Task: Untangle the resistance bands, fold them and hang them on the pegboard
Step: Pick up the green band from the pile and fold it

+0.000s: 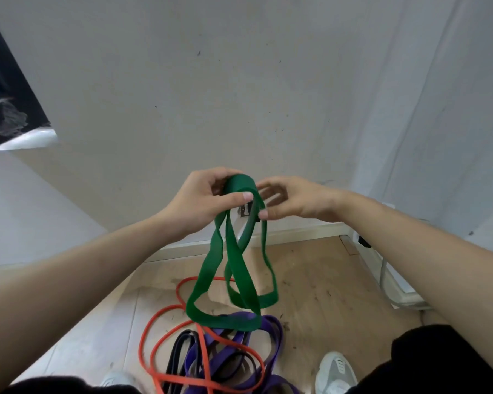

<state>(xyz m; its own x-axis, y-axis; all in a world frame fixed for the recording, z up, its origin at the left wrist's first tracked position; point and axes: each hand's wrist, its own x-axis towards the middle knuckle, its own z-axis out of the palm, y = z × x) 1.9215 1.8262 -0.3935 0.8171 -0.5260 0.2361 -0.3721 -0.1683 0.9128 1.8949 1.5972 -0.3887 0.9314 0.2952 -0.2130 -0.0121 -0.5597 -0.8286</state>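
A wide green resistance band [234, 265] hangs in folded loops in front of the wall, clear of the floor. My left hand [202, 200] grips its top fold, thumb pressed across the band. My right hand [291, 200] is just to the right, its thumb and fingers touching a strand of the same band; the fingertips are blurred. Below, on the wooden floor, a thin red band [165, 331], a purple band [268, 348] and a black band [180, 351] lie tangled together. No pegboard is in view.
A pale wall [239, 95] fills the upper half, with a white skirting board [296, 233] at its foot. A small socket [246, 209] sits behind the green band. My white shoes [335, 373] stand beside the pile. White cabling runs along the right wall.
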